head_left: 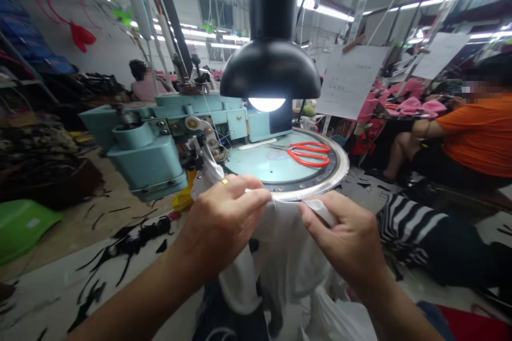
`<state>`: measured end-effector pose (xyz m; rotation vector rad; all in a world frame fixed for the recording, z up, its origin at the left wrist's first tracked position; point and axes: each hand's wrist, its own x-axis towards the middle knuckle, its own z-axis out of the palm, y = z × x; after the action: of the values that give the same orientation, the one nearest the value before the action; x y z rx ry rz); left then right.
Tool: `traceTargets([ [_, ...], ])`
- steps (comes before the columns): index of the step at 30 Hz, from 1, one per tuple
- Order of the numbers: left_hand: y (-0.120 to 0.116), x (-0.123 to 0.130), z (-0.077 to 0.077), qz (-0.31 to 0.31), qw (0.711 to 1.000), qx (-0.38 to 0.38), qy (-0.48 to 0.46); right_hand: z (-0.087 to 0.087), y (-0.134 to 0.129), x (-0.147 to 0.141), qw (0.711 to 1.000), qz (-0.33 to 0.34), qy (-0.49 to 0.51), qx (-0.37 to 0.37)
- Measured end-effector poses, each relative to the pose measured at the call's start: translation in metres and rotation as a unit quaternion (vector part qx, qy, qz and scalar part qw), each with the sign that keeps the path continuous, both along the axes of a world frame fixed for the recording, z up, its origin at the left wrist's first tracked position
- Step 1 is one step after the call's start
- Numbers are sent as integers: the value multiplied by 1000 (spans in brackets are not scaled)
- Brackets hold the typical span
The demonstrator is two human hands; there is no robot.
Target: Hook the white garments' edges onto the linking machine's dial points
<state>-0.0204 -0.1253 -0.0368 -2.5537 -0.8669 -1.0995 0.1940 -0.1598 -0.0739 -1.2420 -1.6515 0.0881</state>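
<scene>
- We can't see the stretch of white fabric [282,256] pinched inside our left hand [222,221] and right hand [340,237].
- We lose that fabric's lower end past the bottom edge.
- We can't read the writing on the hanging paper sheet [350,82]; it's too small.
- We find the co-worker's orange shirt [478,136] cut off by the right edge.

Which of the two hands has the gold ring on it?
The left hand does: a gold ring sits on one of its fingers. The right hand shows no ring, though both pinch the white fabric.
</scene>
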Motion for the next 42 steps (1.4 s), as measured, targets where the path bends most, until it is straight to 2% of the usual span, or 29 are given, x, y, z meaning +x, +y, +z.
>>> traceTargets([
  [3, 6, -2, -2, -26, 1000, 11, 3, 2, -1, -1, 1000, -7, 0, -3],
  [8, 16, 0, -10, -74, 994, 39, -68, 5, -4, -5, 1000, -5, 30, 2],
  [12, 20, 0, -16, -96, 989, 76, -89, 5, -5, -7, 999, -18, 27, 0],
  [22, 22, -3, -23, -84, 986, 145, -18, 7, -3, -11, 999, -42, 9, 5],
  [36, 27, -3, -10, -63, 979, 184, 53, 11, -4, -14, 999, -41, 14, 3],
  [42, 29, 2, -12, -121, 986, 110, 23, 13, -5, -15, 997, -52, 48, -32],
])
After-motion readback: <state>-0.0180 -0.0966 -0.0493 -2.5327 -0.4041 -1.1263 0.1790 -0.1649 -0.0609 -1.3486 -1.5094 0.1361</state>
